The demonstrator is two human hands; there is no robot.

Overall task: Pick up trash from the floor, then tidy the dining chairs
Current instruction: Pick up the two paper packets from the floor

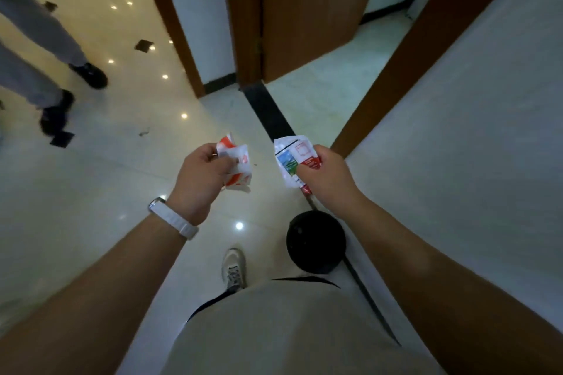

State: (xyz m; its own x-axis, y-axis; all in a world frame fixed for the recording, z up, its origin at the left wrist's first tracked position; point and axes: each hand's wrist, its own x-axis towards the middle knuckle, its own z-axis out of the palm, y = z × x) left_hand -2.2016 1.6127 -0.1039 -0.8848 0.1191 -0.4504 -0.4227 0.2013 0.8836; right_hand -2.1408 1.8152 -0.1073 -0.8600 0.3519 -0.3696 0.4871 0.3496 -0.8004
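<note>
Orange-white wrapper point(236, 166) gripped in left hand point(199, 175) (crumpled); right hand point(326, 178) grips printed carton point(291, 158).

Open floor point(122, 167) lies ahead and left; a round black container point(316, 242) and a wall point(457, 146) crowd the right side.

printing on both held wrappers point(291, 161) is too blurred to read.
</note>
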